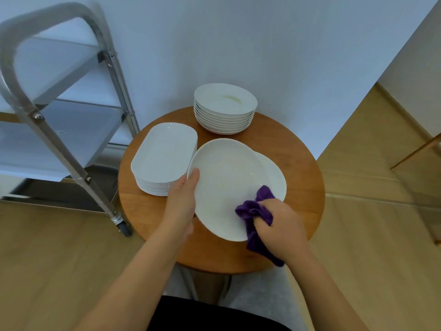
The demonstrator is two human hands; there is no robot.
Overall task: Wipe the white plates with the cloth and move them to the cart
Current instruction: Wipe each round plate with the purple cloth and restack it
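The left hand (182, 199) is gripping the stiff, breakable, likely slippery plate (226, 182) by its rim; the right hand (279, 223) is bunching the soft cloth (253, 209) against it.

Both bare forearms reach up from the bottom of the frame toward its centre. The left hand (182, 201) grips a plate (226, 177) by its left rim, thumb on top. The right hand (278, 225), lower right of centre, clutches a bunched purple cloth (253, 211) against the plate.

On the counter (298, 163), a round stack (225, 108) sits at the back, an oblong stack (164, 156) left; the cart (59, 103) stands left of the counter.
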